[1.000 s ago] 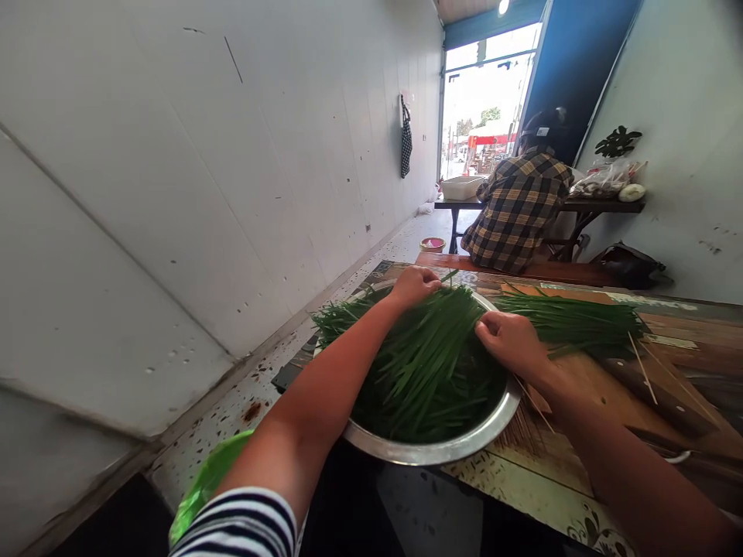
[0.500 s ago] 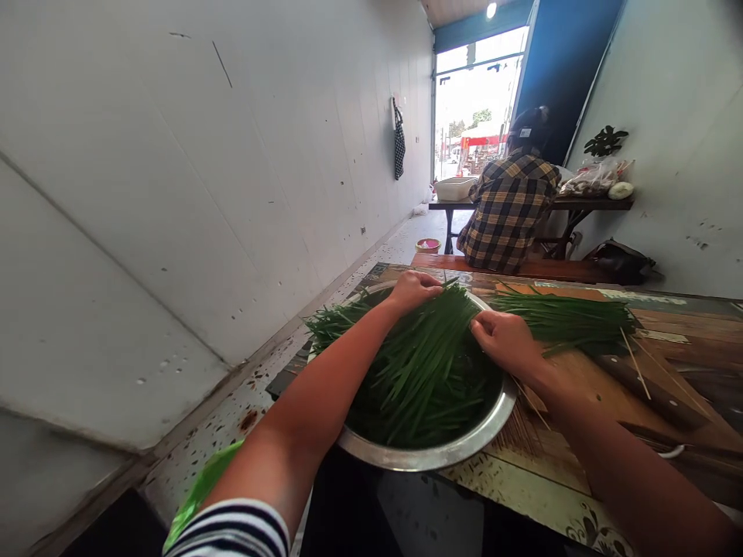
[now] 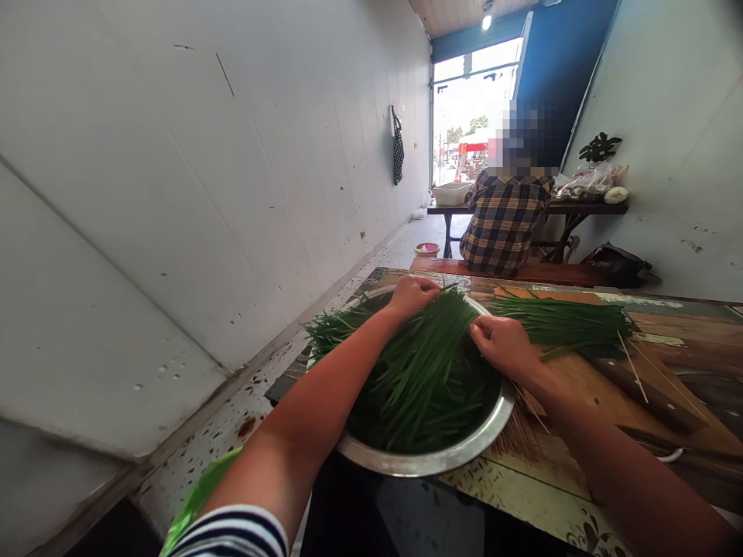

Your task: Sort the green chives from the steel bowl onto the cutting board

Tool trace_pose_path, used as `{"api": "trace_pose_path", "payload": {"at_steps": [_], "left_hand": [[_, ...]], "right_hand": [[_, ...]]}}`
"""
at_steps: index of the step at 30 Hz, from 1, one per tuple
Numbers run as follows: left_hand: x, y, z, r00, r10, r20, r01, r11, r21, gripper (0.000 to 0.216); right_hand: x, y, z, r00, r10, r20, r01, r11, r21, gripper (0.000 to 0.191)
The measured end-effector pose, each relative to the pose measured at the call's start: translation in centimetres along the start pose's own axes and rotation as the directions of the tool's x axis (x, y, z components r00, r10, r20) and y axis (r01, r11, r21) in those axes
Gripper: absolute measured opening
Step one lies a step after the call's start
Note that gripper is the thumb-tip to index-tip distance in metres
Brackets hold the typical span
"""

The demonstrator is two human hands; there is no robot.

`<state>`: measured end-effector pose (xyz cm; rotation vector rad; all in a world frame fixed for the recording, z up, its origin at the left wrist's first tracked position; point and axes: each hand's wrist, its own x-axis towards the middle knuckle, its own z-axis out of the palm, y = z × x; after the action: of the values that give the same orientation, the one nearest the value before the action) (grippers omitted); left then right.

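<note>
A wide metal basin (image 3: 415,462) in front of me holds long green garlic chives (image 3: 426,356), fanned toward me. My left hand (image 3: 415,294) is closed at the far side of the basin, its fingertips pinching the far ends of the chives. At the right rim my right hand (image 3: 502,340) is closed too, thumb and fingers pressed together at the edge of the same bunch. What lies inside its curled fingers is partly hidden. A second pile of chives (image 3: 569,321) lies to the right on a wooden cutting board (image 3: 572,383).
A knife (image 3: 650,398) rests on the board near a thin stick (image 3: 632,367). Several bamboo skewers (image 3: 519,429) lie by the basin's right side. A green plastic bag (image 3: 200,491) is low at left. Beyond, a person in a plaid shirt (image 3: 508,220) sits on a bench (image 3: 557,272).
Both hands keep nearly the same places at the chives in the basin. The view has tilted slightly, so the far room appears a little lower.
</note>
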<state>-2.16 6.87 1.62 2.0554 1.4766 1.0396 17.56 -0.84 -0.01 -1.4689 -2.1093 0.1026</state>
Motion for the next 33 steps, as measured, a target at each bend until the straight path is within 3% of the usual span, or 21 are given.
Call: {"api": "trace_pose_path", "payload": {"at_steps": [10,14,21,24,26,29,33], "left_hand": [[-0.6,1.9,-1.4,0.987,0.041,0.156,-0.040,0.999,-0.005,0.021],[-0.4,1.0,-2.3,0.994,-0.049,0.094,0.062,0.988,-0.139,0.027],[0.0,0.5,-1.4,0.991,-0.124,0.053,0.135,0.903,-0.409,0.027],[-0.3,1.2,-1.8,0.973,-0.202,0.108,0.229,0.880,-0.416,0.030],[-0.6,1.7,-2.6,0.963,-0.186,0.193,0.247,0.896,-0.368,0.035],[-1.0,2.1,-3.9,0.960,-0.079,0.270,0.145,0.961,-0.237,0.040],[-0.9,2.5,-4.6,0.978,0.128,0.163,-0.113,0.989,-0.095,0.034]], "right_hand": [[0.3,0.8,0.5,1.000,-0.019,-0.013,0.019,0.999,-0.028,0.032],[0.3,1.0,0.6,0.999,-0.042,-0.025,0.043,0.997,0.057,0.032],[0.2,1.0,0.4,0.997,-0.066,-0.047,0.072,0.987,0.143,0.033],[0.2,0.8,0.3,0.996,-0.063,-0.059,0.071,0.987,0.147,0.031],[0.3,0.7,0.2,0.997,-0.057,-0.055,0.064,0.988,0.139,0.032],[0.3,0.7,0.1,0.997,-0.058,-0.052,0.063,0.991,0.121,0.032],[0.3,0.6,0.1,0.998,-0.049,-0.047,0.053,0.994,0.095,0.032]]}}
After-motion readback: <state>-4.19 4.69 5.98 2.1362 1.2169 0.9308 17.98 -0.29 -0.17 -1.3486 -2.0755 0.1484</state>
